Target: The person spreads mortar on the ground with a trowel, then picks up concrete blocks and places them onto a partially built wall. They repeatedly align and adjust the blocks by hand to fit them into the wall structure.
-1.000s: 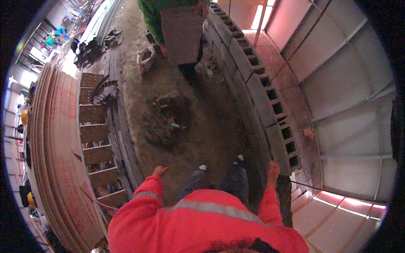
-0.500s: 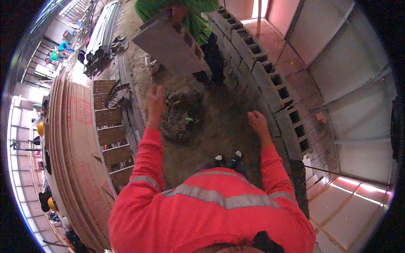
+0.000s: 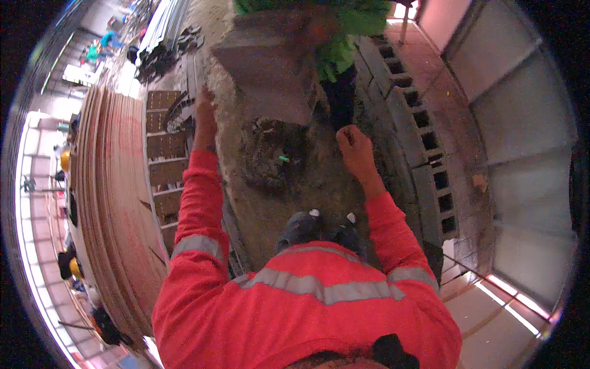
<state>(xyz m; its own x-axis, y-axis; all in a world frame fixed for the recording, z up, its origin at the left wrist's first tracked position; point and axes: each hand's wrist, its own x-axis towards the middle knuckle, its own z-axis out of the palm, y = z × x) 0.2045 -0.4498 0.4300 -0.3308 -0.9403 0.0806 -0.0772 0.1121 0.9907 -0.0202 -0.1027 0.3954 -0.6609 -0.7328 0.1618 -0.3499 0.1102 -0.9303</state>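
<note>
A grey concrete block (image 3: 270,74) is held up in front of me by a person in green (image 3: 362,18). My left hand (image 3: 205,106) reaches forward just left of the block, apart from it; its fingers look stretched out, though blurred, with nothing seen in them. Right of the block and lower, my right hand (image 3: 356,150) is closed with the fingers curled in, and no object shows in it. Between my arms, a dark heap of wet-looking mix (image 3: 267,163) lies on the ground with a small green piece (image 3: 283,158) on it.
A low wall of hollow blocks (image 3: 427,138) curves along the right, with pale panels (image 3: 522,104) beyond. At left stand a stack of plywood sheets (image 3: 110,184) and brown perforated pieces (image 3: 166,147). Metal sheets (image 3: 166,21) lie farther ahead. Other people (image 3: 98,49) are far left.
The block has come nearer and lower, partly over the heap, and is blurred. My left hand has moved forward and left; my right hand has moved forward and inward. The view has shifted slightly.
</note>
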